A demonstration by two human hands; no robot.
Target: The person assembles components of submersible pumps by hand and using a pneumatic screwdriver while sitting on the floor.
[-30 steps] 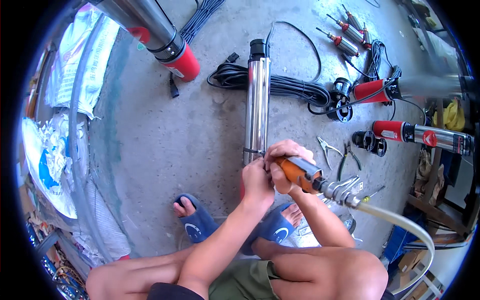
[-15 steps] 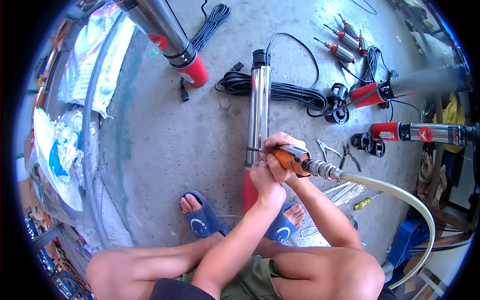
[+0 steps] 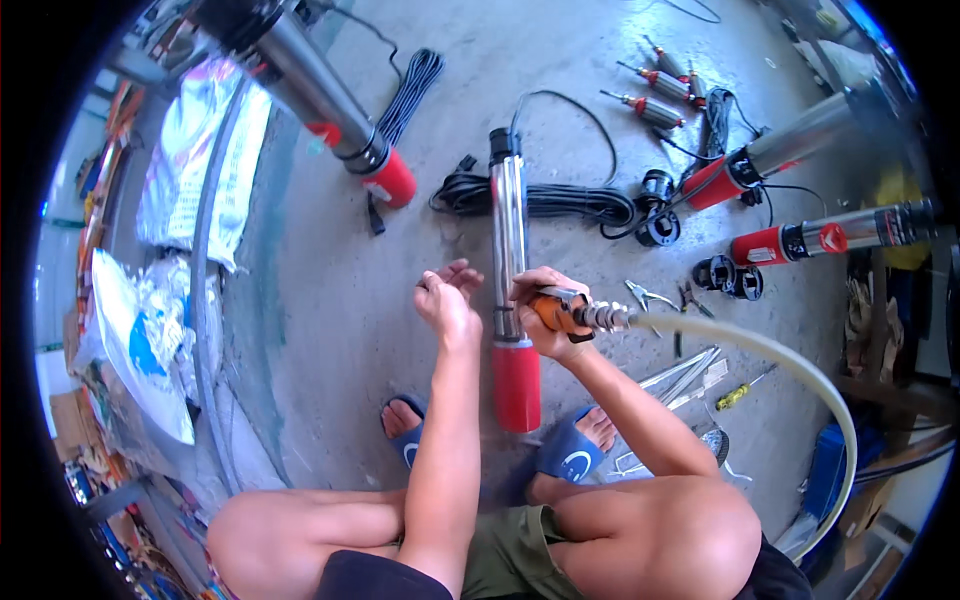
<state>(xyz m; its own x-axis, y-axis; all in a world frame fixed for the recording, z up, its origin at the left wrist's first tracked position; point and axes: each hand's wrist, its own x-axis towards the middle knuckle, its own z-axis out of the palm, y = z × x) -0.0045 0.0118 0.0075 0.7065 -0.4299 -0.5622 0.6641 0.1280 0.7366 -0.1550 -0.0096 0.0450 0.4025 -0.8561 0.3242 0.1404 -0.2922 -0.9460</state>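
A long silver submersible pump with a black top and red lower end lies on the floor before me, its red end towards my feet. My right hand is wrapped round an orange air tool, close against the pump's right side. A metal coupling joins the tool to a pale hose. The tool's working tip is hidden by the hand. My left hand is raised just left of the pump, apart from it, with fingers loosely bent and spread and nothing visible in them.
Coiled black cable lies behind the pump. Other pumps stand or lie at the upper left and right. Pliers, black round fittings and a yellow screwdriver are on the right. White sacks line the left.
My left hand has come off the pump and tool and moved left, its fingers opening. My right hand still grips the air tool by the pump. The whole view has shifted slightly.
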